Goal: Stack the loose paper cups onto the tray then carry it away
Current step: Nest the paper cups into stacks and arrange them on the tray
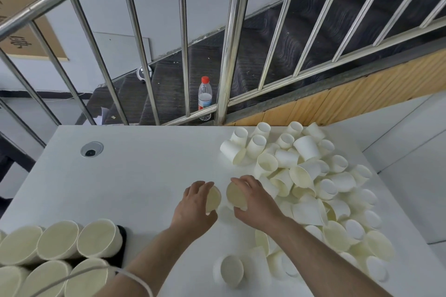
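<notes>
Stacking part done, most cups still loose on the bench.

At the lower left of the frame, several nested stacks of cups [58, 240] lie on their sides on a dark tray [121, 242], of which only an edge shows. A large pile of loose cups [311, 183] covers the right side of the white bench [135, 176], so most of the stacking appears to remain, and the tray is not yet carried off. At the centre, the left hand [196, 202] has its fingers curled round one cup [213, 199], and the right hand [253, 200] grips another cup [236, 195], the two mouths close together, apparently about to be nested.
</notes>
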